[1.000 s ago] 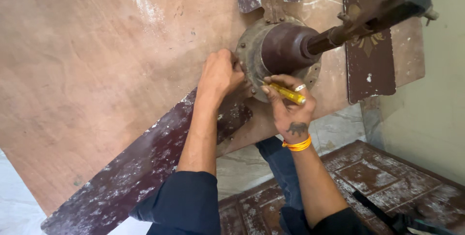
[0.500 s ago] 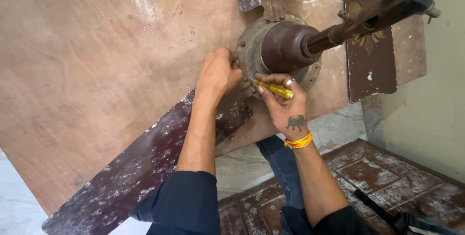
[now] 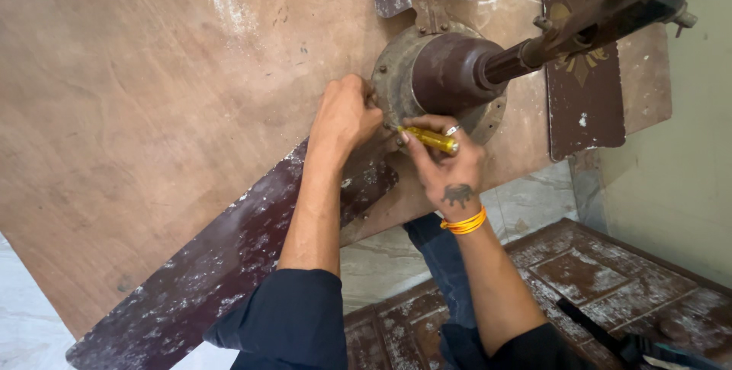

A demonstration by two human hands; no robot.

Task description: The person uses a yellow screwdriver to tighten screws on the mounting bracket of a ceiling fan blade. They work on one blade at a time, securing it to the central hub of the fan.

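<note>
A brown ceiling fan lies on a plywood board [image 3: 145,111]. Its round motor housing [image 3: 442,73] carries a dark rod [image 3: 587,23] pointing up to the right. My right hand [image 3: 446,164] grips a yellow-handled screwdriver [image 3: 429,139], its tip at the lower left rim of the housing. My left hand [image 3: 345,117] is closed and presses on the blade bracket beside that rim, fingers curled where the blade joins the motor. One long dusty blade [image 3: 229,263] runs down to the left beneath my left forearm.
Two more fan blades [image 3: 583,88] stick out at the top and right of the motor. A worn brown panelled wooden piece [image 3: 610,278] lies at lower right. A pale green wall [image 3: 686,149] stands to the right. Marble floor [image 3: 534,206] shows below the board.
My right hand has shifted slightly up and left, bringing the screwdriver closer to the housing rim and my left hand. The left hand stays in place.
</note>
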